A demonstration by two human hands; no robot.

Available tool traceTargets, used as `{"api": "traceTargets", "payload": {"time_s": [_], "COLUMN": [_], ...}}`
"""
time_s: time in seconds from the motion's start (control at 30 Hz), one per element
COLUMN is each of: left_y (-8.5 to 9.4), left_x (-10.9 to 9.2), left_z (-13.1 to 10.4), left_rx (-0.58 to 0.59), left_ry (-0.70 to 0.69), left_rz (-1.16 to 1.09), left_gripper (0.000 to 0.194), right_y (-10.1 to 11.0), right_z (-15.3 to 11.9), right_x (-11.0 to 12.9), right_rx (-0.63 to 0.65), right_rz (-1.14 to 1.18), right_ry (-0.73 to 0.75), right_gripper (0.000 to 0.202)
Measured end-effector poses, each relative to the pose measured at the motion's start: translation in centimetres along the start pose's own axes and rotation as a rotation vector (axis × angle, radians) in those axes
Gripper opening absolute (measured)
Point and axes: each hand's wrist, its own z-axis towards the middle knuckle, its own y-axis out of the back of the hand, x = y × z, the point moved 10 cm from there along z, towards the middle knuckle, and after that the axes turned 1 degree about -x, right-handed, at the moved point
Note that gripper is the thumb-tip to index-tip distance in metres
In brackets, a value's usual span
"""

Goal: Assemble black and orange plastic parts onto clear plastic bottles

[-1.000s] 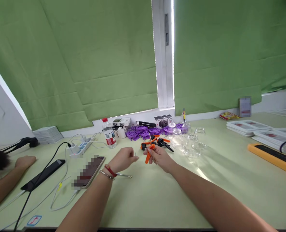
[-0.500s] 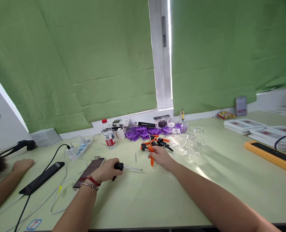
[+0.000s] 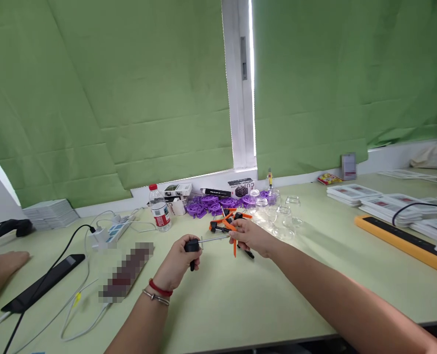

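My left hand [image 3: 181,255] is closed around the black handle [image 3: 192,246] of a tool with a thin metal rod [image 3: 214,239] pointing right. The rod's tip reaches an orange part [image 3: 235,247], which my right hand [image 3: 250,236] pinches between thumb and fingers. Behind and beside my right hand lie more orange and black parts [image 3: 218,226] in a small pile. Purple round parts [image 3: 211,202] are heaped further back. Several clear glass-like vessels [image 3: 282,219] stand right of the pile.
A bottle [image 3: 160,211] with a red cap stands at back left. Phones [image 3: 48,282], a power strip [image 3: 117,230] and cables lie left, near another person's hand [image 3: 10,262]. White stacks [image 3: 384,206] and an orange-black bar [image 3: 406,242] lie right.
My left hand has moved right and the rod's tip now meets the orange part in my right hand. The view has shifted a little. The other person's hand remains at the left.
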Motion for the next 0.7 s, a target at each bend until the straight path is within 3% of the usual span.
{"api": "traceTargets", "payload": {"time_s": [0.13, 0.3, 0.53, 0.7], "left_y": [-1.6, -2.5, -3.5, -4.2], "left_x": [2.0, 3.4, 3.3, 3.0], "left_z": [-1.0, -0.4, -0.5, -0.8], "left_rx": [0.005, 0.002, 0.102, 0.164], "left_ry": [0.032, 0.017, 0.007, -0.018], "left_rz": [-0.046, -0.056, -0.096, -0.111], "left_gripper": [0.037, 0.036, 0.038, 0.034], "right_y": [-1.0, -0.6, 0.4, 0.9], "right_z": [-2.2, -3.2, -3.2, -2.7], "right_x": [-1.7, -2.7, -1.7, -2.4], "right_rx": [-0.001, -0.138, -0.191, -0.177], "right_rz": [0.097, 0.155, 0.085, 0.071], "right_ry": [-0.037, -0.001, 0.140, 0.118], "right_gripper": [0.042, 0.050, 0.050, 0.054]}}
